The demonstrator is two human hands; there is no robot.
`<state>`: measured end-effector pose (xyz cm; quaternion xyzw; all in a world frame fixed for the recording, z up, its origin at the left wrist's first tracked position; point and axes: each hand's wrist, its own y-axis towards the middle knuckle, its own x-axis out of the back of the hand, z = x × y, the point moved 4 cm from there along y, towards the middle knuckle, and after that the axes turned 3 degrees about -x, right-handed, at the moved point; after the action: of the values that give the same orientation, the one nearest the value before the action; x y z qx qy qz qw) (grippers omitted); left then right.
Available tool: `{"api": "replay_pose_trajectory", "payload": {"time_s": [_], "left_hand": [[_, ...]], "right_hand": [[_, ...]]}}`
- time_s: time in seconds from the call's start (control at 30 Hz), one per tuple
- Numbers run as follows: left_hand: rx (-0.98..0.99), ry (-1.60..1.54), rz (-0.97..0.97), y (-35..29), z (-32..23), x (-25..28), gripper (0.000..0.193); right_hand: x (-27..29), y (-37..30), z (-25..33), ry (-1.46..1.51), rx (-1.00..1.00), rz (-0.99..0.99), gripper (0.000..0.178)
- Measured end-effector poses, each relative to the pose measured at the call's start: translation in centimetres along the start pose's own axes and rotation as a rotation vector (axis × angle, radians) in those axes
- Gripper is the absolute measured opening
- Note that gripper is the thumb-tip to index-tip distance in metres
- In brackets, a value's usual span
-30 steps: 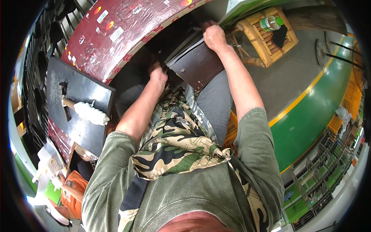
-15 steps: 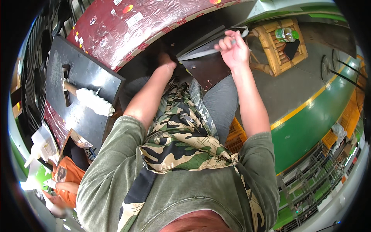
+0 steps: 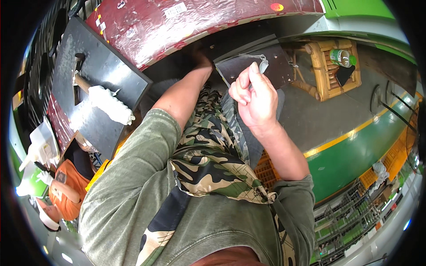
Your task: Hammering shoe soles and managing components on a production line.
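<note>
My right hand point(image 3: 255, 95) is raised over my lap, fingers curled and thumb pressed against the index finger. A thin whitish translucent strip point(image 3: 263, 64) shows just beyond the thumb, and the fist seems to grip it. Behind that hand lies a dark brown flat panel point(image 3: 282, 66), partly covered by the hand. My left hand point(image 3: 202, 62) reaches into deep shadow below the red wrapped surface, beside the panel's left edge. Its fingers are lost in the dark.
A hammer with a white-wrapped handle point(image 3: 108, 105) rests on a black tabletop point(image 3: 128, 73) at left. Ahead is a red film-covered surface point(image 3: 146, 31). To the right stands a bamboo stool point(image 3: 321, 73) bearing a bottle point(image 3: 341, 58). A person in orange point(image 3: 66, 190) is at far left.
My right hand has come down and toward me from above the panel, its fingers now more tightly closed. The strip no longer stretches across the panel. The whole view has shifted slightly.
</note>
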<state>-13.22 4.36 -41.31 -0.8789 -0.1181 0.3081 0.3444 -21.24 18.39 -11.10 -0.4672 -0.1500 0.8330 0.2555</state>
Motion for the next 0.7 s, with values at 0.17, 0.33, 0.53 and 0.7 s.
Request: {"api": "replay_pose_trajectory", "payload": {"time_s": [0.17, 0.33, 0.53, 0.7], "left_hand": [[-0.09, 0.251, 0.188, 4.8, 3.0, 3.3, 0.045], [-0.028, 0.605, -0.293, 7.0, 3.0, 6.7, 0.028], [-0.357, 0.468, -0.108, -2.5, -4.0, 2.3, 0.02], [-0.775, 1.11, 0.512, -12.2, -9.6, -0.1, 0.015]], "right_hand": [[-1.4, -1.6, -0.3, -0.027, 0.019, -0.006, 0.046], [-1.1, -1.3, 0.0, -0.033, 0.042, -0.022, 0.045], [-2.5, 1.1, 1.7, -0.158, 0.074, 0.078, 0.04], [-6.3, 5.6, 0.5, -0.171, 0.11, 0.26, 0.036]]}}
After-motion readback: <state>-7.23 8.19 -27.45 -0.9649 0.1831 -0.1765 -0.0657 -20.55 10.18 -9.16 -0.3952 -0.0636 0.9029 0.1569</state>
